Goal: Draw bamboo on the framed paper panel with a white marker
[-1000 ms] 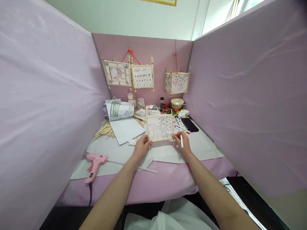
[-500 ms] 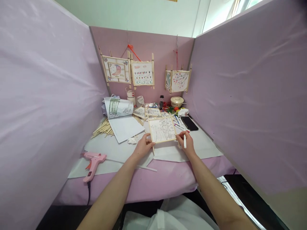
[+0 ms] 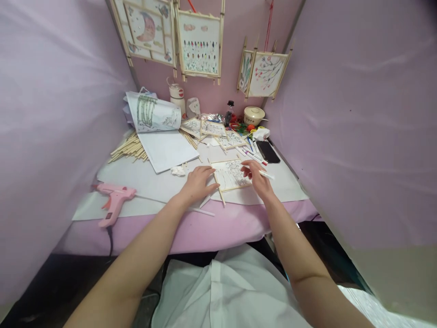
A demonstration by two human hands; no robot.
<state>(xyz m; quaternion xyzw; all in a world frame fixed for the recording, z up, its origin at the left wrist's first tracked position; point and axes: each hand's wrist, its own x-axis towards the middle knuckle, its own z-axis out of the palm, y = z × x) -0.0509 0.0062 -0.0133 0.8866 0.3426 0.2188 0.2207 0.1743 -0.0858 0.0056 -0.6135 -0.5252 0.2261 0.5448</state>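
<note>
A stick-framed drawing (image 3: pixel 226 175) with dark branch-like lines lies on the white sheet in front of me. At its left edge is my left hand (image 3: pixel 198 184), thumb and fingers apart, fingertips at the frame's side stick. My right hand (image 3: pixel 257 180) is over the drawing's right side, closed around a white marker pen (image 3: pixel 266 175). The pen's back end sticks out to the right; its tip is hard to make out by the fingers. Part of the drawing's right edge is hidden by this hand.
A pink glue gun (image 3: pixel 115 200) lies at left front. Behind it are wooden sticks (image 3: pixel 131 148) and a paper pad (image 3: pixel 169 148). More framed drawings (image 3: pixel 213 128), pens (image 3: pixel 253 156) and a phone (image 3: pixel 268 151) lie farther back. Decorated lanterns (image 3: pixel 200 43) hang above.
The framed drawing has gone from raised and tilted between both hands to lying on the table. My right hand has left its edge and moved over it with the pen. The view has tipped downward.
</note>
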